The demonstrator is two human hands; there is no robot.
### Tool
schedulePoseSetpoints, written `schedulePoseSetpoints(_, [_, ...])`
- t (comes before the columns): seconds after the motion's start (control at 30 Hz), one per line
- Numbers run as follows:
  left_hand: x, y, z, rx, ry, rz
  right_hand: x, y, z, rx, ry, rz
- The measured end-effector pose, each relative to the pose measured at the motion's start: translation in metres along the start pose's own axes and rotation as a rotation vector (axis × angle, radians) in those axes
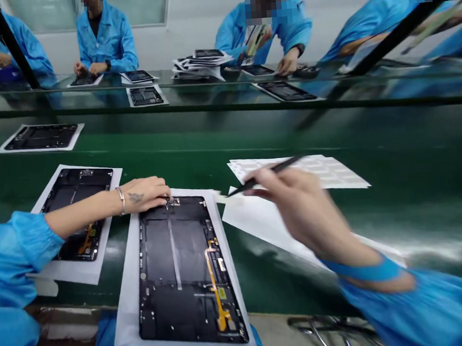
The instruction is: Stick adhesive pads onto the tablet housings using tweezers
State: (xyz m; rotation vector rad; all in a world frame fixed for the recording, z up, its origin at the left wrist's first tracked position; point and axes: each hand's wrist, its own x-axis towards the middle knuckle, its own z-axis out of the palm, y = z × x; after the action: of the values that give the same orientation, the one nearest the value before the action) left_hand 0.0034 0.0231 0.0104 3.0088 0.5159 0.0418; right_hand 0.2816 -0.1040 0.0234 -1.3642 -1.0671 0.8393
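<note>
A black tablet housing (pixel 186 271) with a yellow flex cable lies on a white paper sheet (pixel 127 328) right in front of me. My left hand (pixel 145 195) rests with its fingertips at the housing's top edge, beside a small circuit board (pixel 172 202). It holds nothing I can see. A second black housing (pixel 77 210) lies partly under my left forearm. My right hand (pixel 300 210) grips slim black tweezers (pixel 265 176), whose tip is just off the housing's top right corner, at a small white scrap (pixel 220 197). A sheet of white labels (pixel 298 171) lies beyond.
A loose white sheet (pixel 266 226) lies under my right hand on the green conveyor belt (pixel 393 182). Past a glass shelf (pixel 225 89), co-workers in blue smocks (pixel 105 39) handle more housings and a stack of them. Metal chair legs (pixel 329 332) show at bottom right.
</note>
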Motion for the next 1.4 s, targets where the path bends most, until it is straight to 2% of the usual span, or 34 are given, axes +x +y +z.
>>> schedulePoseSetpoints(0.1, [-0.010,0.004,0.017,-0.049,0.061,0.005,0.028,0.018,0.044,-0.001,-0.205,0.074])
schedulePoseSetpoints(0.2, [-0.011,0.007,0.026,-0.053,0.090,0.012,0.041,0.035,0.061,0.023,-0.278,0.161])
schedulePoseSetpoints(0.3, [-0.010,0.006,0.032,-0.029,0.106,0.028,0.041,0.042,0.060,0.058,-0.263,0.212])
schedulePoseSetpoints(0.5, [-0.005,0.003,0.039,-0.050,0.131,0.043,0.040,0.040,0.060,0.047,-0.256,0.242])
schedulePoseSetpoints(0.8, [-0.008,0.006,0.027,-0.060,0.078,0.048,0.044,0.040,0.057,-0.002,-0.303,0.232])
schedulePoseSetpoints(1.1, [-0.006,0.002,0.040,-0.082,0.146,0.053,0.043,0.036,0.057,-0.044,-0.328,0.213])
schedulePoseSetpoints(1.4, [-0.007,0.005,0.029,-0.087,0.075,0.048,0.043,0.036,0.058,-0.062,-0.325,0.189])
